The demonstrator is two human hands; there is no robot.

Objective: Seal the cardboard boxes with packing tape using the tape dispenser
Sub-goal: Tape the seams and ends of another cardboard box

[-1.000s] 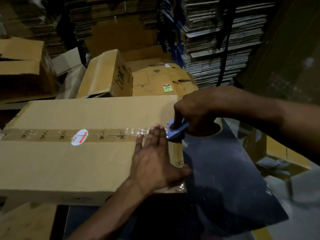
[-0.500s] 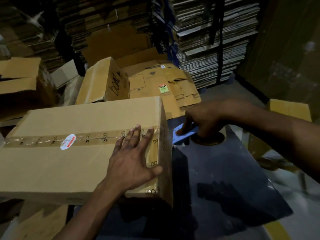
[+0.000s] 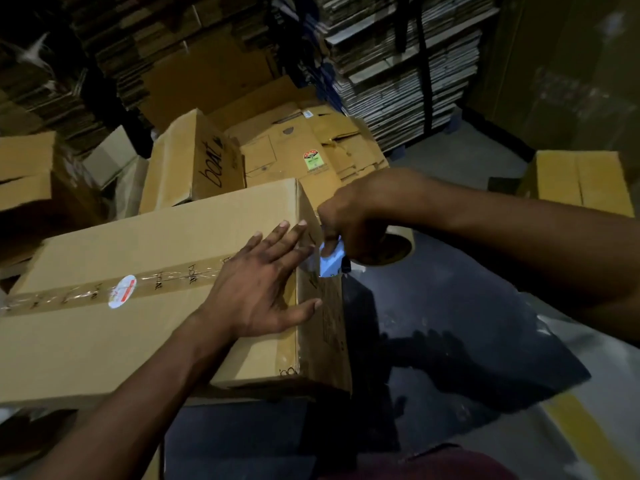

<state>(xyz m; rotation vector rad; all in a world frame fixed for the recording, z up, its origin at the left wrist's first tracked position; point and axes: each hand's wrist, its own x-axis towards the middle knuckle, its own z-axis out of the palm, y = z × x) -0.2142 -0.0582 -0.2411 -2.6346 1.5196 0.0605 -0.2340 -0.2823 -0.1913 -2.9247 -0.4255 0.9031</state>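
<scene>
Head view: my left hand (image 3: 258, 287) lies spread flat on the box (image 3: 145, 278), pinning tape (image 3: 166, 280) already run along its top. At three o'clock, my right hand (image 3: 360, 220) grips the dispenser (image 3: 330, 259) over the box's end; cutting remains.

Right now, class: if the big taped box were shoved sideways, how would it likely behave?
The big taped box would probably slide rather than tip, since it lies broad and low. Its flat panels look stiff. The left hand pressing flat on top would likely resist movement.
</scene>
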